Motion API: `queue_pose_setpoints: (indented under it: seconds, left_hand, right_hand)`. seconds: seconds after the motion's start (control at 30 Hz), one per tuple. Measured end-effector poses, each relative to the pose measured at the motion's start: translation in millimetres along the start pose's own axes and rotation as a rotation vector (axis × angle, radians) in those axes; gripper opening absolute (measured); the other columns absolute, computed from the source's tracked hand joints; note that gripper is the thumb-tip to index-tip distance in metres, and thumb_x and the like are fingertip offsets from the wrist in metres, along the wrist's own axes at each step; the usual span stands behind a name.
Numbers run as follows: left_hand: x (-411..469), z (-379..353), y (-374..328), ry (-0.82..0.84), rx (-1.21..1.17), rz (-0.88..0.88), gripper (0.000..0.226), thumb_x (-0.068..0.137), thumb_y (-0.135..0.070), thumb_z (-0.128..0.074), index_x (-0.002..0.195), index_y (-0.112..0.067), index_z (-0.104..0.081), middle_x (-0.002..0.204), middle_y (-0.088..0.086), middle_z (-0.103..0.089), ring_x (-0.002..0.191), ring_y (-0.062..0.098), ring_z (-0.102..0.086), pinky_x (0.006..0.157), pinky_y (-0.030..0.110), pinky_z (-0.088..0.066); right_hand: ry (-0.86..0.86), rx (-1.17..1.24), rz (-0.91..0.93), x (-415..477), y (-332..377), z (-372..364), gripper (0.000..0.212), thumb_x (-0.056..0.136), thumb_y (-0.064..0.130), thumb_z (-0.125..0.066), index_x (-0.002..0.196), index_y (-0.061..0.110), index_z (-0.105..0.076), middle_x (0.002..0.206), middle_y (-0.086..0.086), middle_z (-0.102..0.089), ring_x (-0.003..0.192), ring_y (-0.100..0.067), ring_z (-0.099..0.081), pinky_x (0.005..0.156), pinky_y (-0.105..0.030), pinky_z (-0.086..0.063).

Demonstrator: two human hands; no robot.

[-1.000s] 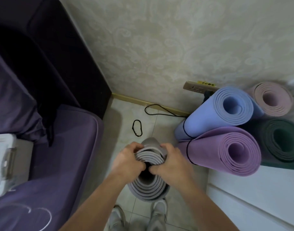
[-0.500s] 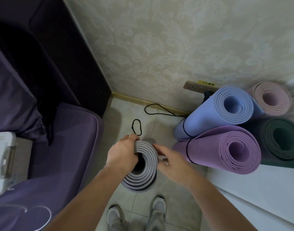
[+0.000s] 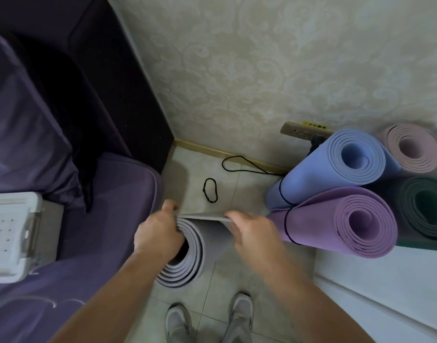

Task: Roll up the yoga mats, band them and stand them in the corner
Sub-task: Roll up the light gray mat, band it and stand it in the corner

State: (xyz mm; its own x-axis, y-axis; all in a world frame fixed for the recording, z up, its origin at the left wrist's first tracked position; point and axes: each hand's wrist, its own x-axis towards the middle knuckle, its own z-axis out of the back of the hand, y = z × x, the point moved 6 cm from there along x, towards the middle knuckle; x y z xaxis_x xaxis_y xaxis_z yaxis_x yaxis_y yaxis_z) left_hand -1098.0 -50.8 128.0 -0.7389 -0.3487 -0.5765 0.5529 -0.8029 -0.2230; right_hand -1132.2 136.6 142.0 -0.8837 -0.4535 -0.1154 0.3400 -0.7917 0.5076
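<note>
A grey mat (image 3: 187, 246) is held upright on the floor (image 3: 237, 280), just in front of two grey shoes (image 3: 210, 320). It is rolled only in part, and its loose outer flap is pulled out flat to the right. The left hand (image 3: 158, 233) is curled over the top edge of the roll, and the flap's top edge is pinched by the right hand (image 3: 255, 232). Four rolled mats are already stood in the corner, to the right of the grey mat: a blue mat (image 3: 346, 164), a purple mat (image 3: 348, 221), a pink mat (image 3: 412, 147) and a dark green mat (image 3: 425, 209). A black band is seen around the blue one and around the purple one; bands on the pink and green ones cannot be seen. One loose black band (image 3: 210, 190) is left on the floor, just behind the grey mat. So most of the job looks done. The grey mat still has to be rolled tight, banded and stood with the other four. A purple sofa (image 3: 64, 194) is seen to the left of the grey mat.
</note>
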Motion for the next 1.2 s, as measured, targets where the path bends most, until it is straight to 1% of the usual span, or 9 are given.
queue_pose_setpoints:
  seconds: [0.17, 0.3, 0.37, 0.47, 0.63, 0.8, 0.93, 1.1, 1.2]
  left_hand:
    - [-2, 4, 2, -0.058, -0.098, 0.115, 0.036, 0.085, -0.017, -0.056, 0.121, -0.015, -0.047, 0.08, 0.001, -0.048, 0.078, 0.029, -0.048, 0.071, 0.036, -0.04]
    - [-6, -2, 4, -0.068, -0.161, 0.137, 0.031, 0.084, -0.022, -0.06, 0.112, -0.016, -0.049, 0.072, -0.004, -0.045, 0.077, 0.028, -0.049, 0.068, 0.035, -0.04]
    - [-7, -6, 0, -0.067, -0.153, 0.107, 0.03, 0.084, -0.024, -0.06, 0.111, -0.016, -0.052, 0.078, -0.001, -0.053, 0.078, 0.027, -0.052, 0.068, 0.034, -0.042]
    - [-16, -14, -5, -0.058, -0.121, 0.074, 0.027, 0.084, -0.03, -0.059, 0.107, -0.018, -0.053, 0.084, 0.001, -0.061, 0.079, 0.029, -0.058, 0.068, 0.033, -0.046]
    - [-19, -24, -2, -0.077, -0.071, 0.12, 0.029, 0.083, -0.04, -0.057, 0.105, -0.022, -0.051, 0.083, -0.003, -0.06, 0.076, 0.025, -0.056, 0.069, 0.032, -0.044]
    - [-18, -14, -10, -0.079, -0.141, -0.045, 0.059, 0.082, -0.027, -0.061, 0.139, -0.034, -0.047, 0.138, -0.008, -0.053, 0.128, 0.022, -0.049, 0.095, 0.043, -0.05]
    - [-20, -22, -9, 0.002, -0.187, -0.037, 0.039, 0.083, -0.028, -0.06, 0.121, -0.033, -0.057, 0.107, -0.006, -0.067, 0.096, 0.02, -0.065, 0.081, 0.037, -0.055]
    - [-16, -2, -19, -0.117, -0.023, -0.239, 0.064, 0.083, -0.023, -0.062, 0.142, -0.035, -0.04, 0.134, -0.012, -0.053, 0.117, 0.018, -0.055, 0.089, 0.035, -0.05]
    - [-8, -8, -22, -0.071, 0.028, -0.269, 0.056, 0.081, -0.018, -0.059, 0.133, -0.033, -0.044, 0.119, -0.009, -0.063, 0.099, 0.02, -0.065, 0.072, 0.03, -0.047]
  right_hand:
    - [0.008, 0.318, -0.239, -18, 23, -25, 0.044, 0.093, 0.033, -0.04, 0.121, 0.014, -0.068, 0.103, -0.01, -0.07, 0.09, -0.03, -0.067, 0.077, -0.041, -0.054]
    - [0.156, 0.516, -0.278, -22, 32, -27, 0.063, 0.086, 0.058, -0.059, 0.138, 0.022, -0.05, 0.129, 0.008, -0.056, 0.116, -0.01, -0.055, 0.098, -0.028, -0.047]
    - [0.205, 0.46, -0.345, -19, 26, -30, 0.076, 0.081, 0.041, -0.075, 0.145, 0.022, -0.041, 0.137, 0.006, -0.048, 0.122, -0.012, -0.05, 0.098, -0.022, -0.043]
    - [0.219, 0.266, -0.431, -15, 20, -35, 0.069, 0.086, 0.023, -0.066, 0.149, 0.021, -0.036, 0.135, -0.003, -0.048, 0.122, -0.022, -0.051, 0.095, -0.029, -0.044]
    - [0.163, 0.203, -0.489, -8, 16, -52, 0.051, 0.083, 0.023, -0.067, 0.132, 0.02, -0.054, 0.119, -0.004, -0.05, 0.11, -0.024, -0.05, 0.088, -0.032, -0.047]
    - [0.187, 0.162, -0.427, -1, 14, -45, 0.05, 0.081, 0.02, -0.067, 0.129, 0.025, -0.056, 0.119, -0.004, -0.051, 0.111, -0.026, -0.053, 0.087, -0.036, -0.05]
    - [0.225, 0.136, -0.391, -4, 18, -51, 0.051, 0.08, 0.02, -0.068, 0.128, 0.027, -0.053, 0.119, -0.002, -0.048, 0.112, -0.026, -0.053, 0.086, -0.033, -0.048]
    - [0.261, 0.083, -0.187, 21, 33, -44, 0.054, 0.083, 0.016, -0.066, 0.136, 0.026, -0.054, 0.121, -0.003, -0.048, 0.114, -0.026, -0.05, 0.087, -0.033, -0.046]
    - [0.33, 0.03, -0.034, 32, 47, -52, 0.055, 0.083, 0.012, -0.064, 0.136, 0.02, -0.051, 0.122, -0.004, -0.049, 0.115, -0.026, -0.046, 0.087, -0.034, -0.043]
